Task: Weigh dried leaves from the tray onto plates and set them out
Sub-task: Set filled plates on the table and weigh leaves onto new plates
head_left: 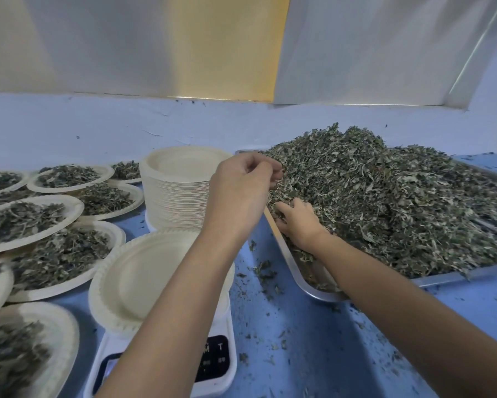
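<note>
A tall stack of empty plates (175, 193) stood behind the white scale (216, 361), just beside the metal tray (288, 255). One empty plate (138, 280) lay on the scale, and the left forearm crossed above it and hid part of the display. Many filled plates (29, 221) overlapped on the left of the blue table (307, 337), where small crumbs (266, 272) were scattered.

The dried leaves (390, 202) made a high grey-green heap in the tray. The right hand (300, 224) lay palm down at the heap's near left edge, with its bent fingers sunk in and gripping leaves. The left hand (241, 188) hung above the tray's left edge with curled fingers close together. I could not tell if they held leaves.
</note>
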Motion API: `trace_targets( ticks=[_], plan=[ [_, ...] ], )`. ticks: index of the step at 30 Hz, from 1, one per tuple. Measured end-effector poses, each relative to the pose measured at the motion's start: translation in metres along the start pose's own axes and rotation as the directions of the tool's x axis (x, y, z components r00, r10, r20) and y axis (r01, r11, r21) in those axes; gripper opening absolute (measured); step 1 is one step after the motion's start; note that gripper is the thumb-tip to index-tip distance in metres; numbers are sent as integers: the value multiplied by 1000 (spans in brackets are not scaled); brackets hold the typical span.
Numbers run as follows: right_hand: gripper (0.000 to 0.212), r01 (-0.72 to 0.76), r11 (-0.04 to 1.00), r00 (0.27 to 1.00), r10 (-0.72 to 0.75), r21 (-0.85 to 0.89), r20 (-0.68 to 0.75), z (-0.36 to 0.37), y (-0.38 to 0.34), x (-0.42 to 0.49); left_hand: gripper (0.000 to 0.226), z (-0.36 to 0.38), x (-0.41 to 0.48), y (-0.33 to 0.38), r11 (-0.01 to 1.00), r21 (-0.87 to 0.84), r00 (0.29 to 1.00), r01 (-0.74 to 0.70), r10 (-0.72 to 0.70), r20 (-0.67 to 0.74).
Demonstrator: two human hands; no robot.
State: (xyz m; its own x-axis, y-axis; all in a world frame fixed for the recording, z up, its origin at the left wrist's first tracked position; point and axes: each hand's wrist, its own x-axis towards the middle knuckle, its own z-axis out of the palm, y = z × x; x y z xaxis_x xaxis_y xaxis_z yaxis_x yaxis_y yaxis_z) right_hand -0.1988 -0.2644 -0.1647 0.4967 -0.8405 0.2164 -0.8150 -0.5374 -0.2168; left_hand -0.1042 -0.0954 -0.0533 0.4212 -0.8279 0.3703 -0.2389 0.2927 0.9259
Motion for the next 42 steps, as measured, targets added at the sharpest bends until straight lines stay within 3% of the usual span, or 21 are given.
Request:
trace_targets(
  ticks=[2, 5, 8, 11, 15, 18, 22, 25, 29, 32, 35, 42],
  plan=[
    [13, -28, 996, 1000, 27, 84, 10, -6, 1, -3, 27, -5, 0, 2, 1000, 2, 1000, -11, 11, -25],
    [6, -84, 921, 994, 104, 380, -32, -21, 1, -8, 27, -13, -2, 5, 1000, 4, 999, -19, 19, -51],
    [11, -141, 711, 967, 247, 689, -57, -41, -4, -17, 28, -20, -5, 7, 1000, 17, 999, -16, 17, -50],
    [19, -125, 522, 935, 346, 844, -76, -61, -14, -28, 28, -30, -3, 7, 999, 35, 997, -7, 9, -73],
    [22, -68, 194, 950, 313, 979, 5, -90, -45, -39, 32, -46, -3, 5, 997, 79, 990, 1, 11, -143],
    [25, -13, 93, 968, 251, 996, -11, -108, -76, -45, 29, -65, -3, 5, 993, 116, 979, 8, 15, -203],
    [24, 52, 124, 995, 81, 991, -63, -110, -121, -58, 27, -95, -4, 9, 993, 118, 948, -11, 48, -316],
    [12, 111, 252, 993, -59, 961, -99, -99, -149, -70, 25, -114, -6, 12, 998, 46, 906, -48, 63, -418],
    [16, 232, 457, 961, -243, 859, -130, -77, -171, -80, 28, -127, -5, 14, 997, -5, 870, -81, 68, -489],
    [13, 276, 509, 929, -357, 815, -91, -68, -180, -83, 28, -126, -4, 13, 997, -22, 871, -80, 59, -488],
    [12, 294, 570, 919, -389, 767, -63, -61, -180, -84, 27, -125, -4, 12, 998, -4, 881, -62, 53, -470],
    [35, 312, 606, 909, -414, 732, -44, -56, -185, -86, 28, -125, -5, 12, 999, 5, 893, -52, 49, -447]
  ],
)
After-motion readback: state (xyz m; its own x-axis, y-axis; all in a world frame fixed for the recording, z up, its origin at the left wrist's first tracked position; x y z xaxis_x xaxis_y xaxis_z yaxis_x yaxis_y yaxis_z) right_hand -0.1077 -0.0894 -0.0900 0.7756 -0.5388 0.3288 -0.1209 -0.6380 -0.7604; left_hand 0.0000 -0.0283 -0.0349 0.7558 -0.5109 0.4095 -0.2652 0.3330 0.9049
